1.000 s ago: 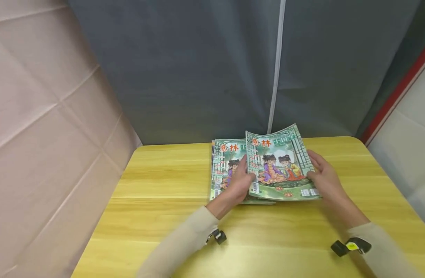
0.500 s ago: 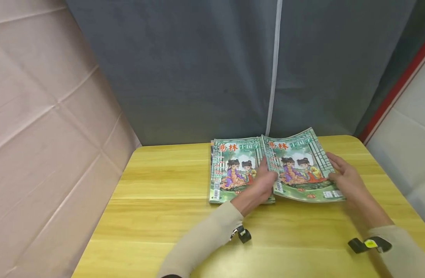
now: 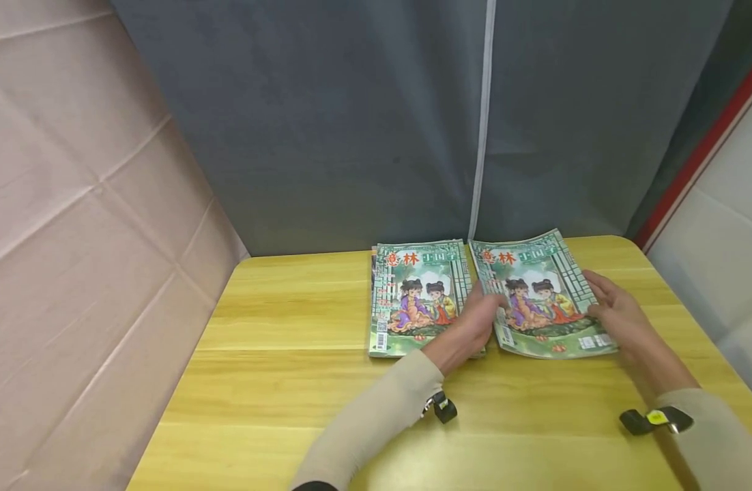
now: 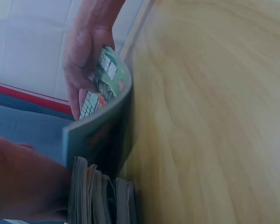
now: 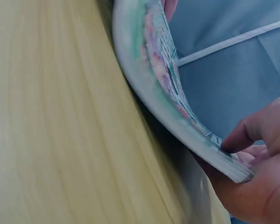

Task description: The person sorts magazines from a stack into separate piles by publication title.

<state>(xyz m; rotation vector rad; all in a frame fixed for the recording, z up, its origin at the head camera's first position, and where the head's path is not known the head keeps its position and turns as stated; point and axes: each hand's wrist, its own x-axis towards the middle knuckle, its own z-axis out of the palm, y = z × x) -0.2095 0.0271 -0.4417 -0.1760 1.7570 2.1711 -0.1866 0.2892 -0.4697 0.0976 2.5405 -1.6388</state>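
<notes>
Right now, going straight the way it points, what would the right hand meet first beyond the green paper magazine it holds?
Past the magazine, the right hand would probably meet the dark grey fabric curtain; depth is unclear.

Small screened-off booth, wider room not visible: dark grey cloth [image 3: 327,123] behind, creased pinkish sheet [image 3: 75,259] left, white sheet [image 3: 732,273] with red strip [image 3: 701,157] right, wood-grain table [image 3: 259,389] between.

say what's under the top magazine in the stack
Beneath the top magazine, more magazines show mainly as stacked edges; their covers are mostly hidden, and their number unclear.
</notes>
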